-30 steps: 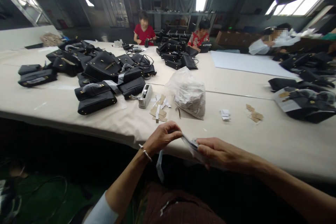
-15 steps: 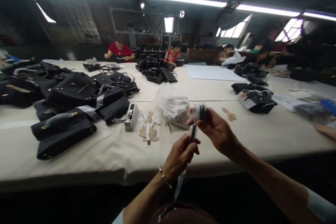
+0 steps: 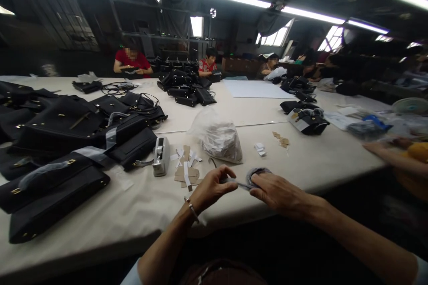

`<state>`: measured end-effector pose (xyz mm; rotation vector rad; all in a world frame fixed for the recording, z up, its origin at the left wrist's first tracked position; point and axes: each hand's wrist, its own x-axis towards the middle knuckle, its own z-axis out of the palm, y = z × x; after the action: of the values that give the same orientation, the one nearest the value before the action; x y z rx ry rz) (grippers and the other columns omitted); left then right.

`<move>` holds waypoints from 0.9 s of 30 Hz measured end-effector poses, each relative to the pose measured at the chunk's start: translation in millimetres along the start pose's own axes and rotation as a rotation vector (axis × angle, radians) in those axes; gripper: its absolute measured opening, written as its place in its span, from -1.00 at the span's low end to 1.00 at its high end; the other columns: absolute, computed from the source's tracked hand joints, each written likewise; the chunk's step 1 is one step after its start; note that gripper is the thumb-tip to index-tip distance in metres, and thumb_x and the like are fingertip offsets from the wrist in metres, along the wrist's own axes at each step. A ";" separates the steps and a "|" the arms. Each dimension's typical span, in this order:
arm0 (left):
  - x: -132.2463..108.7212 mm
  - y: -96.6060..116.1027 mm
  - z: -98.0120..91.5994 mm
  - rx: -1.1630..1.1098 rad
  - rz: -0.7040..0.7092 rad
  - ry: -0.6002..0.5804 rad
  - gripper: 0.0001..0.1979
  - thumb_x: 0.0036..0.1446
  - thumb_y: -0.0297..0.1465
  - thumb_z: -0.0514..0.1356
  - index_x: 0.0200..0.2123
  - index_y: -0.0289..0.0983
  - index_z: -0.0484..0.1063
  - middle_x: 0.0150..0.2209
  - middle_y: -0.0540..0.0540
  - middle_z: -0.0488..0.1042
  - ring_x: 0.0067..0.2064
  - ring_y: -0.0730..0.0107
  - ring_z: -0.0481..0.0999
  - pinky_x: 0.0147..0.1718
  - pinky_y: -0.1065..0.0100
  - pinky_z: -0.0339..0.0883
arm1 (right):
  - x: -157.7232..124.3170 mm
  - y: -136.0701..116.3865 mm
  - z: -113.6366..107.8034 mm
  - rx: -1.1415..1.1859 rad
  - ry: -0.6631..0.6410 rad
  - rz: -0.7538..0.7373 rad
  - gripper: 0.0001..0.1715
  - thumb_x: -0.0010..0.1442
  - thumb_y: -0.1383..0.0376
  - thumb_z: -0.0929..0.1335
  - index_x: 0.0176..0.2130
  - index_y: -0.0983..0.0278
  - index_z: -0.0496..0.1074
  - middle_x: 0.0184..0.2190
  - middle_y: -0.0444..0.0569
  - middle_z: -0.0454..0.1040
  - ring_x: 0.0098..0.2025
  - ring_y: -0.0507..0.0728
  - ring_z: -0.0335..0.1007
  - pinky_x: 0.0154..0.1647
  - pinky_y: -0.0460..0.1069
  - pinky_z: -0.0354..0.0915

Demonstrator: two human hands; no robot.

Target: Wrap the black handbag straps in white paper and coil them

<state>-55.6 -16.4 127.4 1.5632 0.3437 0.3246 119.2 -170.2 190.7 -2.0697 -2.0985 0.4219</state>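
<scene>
Near the table's front edge, my right hand (image 3: 277,189) is closed on a dark coiled strap (image 3: 253,174) that appears wrapped in clear film. A short length of it runs left to my left hand (image 3: 214,187), whose thumb and fingers pinch the end. Behind my hands stands a clear plastic bag (image 3: 222,140) filled with whitish pieces. To the left of my left hand lie scattered brown and white card strips (image 3: 187,173). Beside them is a grey tape dispenser (image 3: 161,156).
Black handbags (image 3: 60,187) with film-wrapped handles are heaped at the left. More black bags (image 3: 187,87) lie across the table, and one (image 3: 309,120) sits to the right. Small white pieces (image 3: 260,149) lie near the plastic bag. A co-worker's arm (image 3: 391,153) reaches in from the right.
Both hands have come down closer to the table edge. The coil has turned from upright to flatter, and the strip now runs sideways between the hands. The view has shifted right.
</scene>
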 end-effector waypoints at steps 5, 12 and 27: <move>10.8 -10.2 -8.8 0.018 -0.056 -0.151 -0.67 0.08 -0.12 0.27 -0.38 -0.29 0.41 -0.50 0.07 0.34 -0.51 0.53 0.23 -0.56 0.46 0.13 | -5.7 -16.2 12.4 0.719 -0.188 0.144 -0.40 0.37 -0.06 0.09 -0.39 0.28 0.36 -0.58 -0.16 0.31 -0.53 0.03 0.20 -0.44 -0.05 0.16; -0.3 -19.0 0.7 -0.124 -0.017 -0.173 -0.42 0.29 0.06 -0.10 -0.47 -0.30 0.32 -0.56 0.00 0.34 -0.53 0.50 0.30 -0.51 0.42 0.15 | 10.4 -41.8 20.4 1.688 0.145 0.312 -0.37 0.26 -0.13 0.25 -0.37 0.37 0.48 -0.74 -0.27 0.09 -0.65 -0.02 0.05 -0.30 0.06 0.40; -8.3 -21.9 31.3 -0.438 -0.019 -0.324 -0.54 0.17 -0.03 0.18 -0.13 -0.33 0.37 -0.42 -0.04 0.42 -0.51 0.49 0.37 -0.49 0.42 0.20 | 31.1 -56.9 3.9 0.773 0.728 0.078 -0.74 0.30 0.15 0.31 -0.05 0.20 0.33 -0.20 0.00 0.48 -0.02 0.23 0.42 0.08 0.15 0.30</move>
<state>-50.6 -48.0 105.0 1.1553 0.0278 0.1156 63.1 -139.6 202.2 -1.5094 -1.1738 0.3368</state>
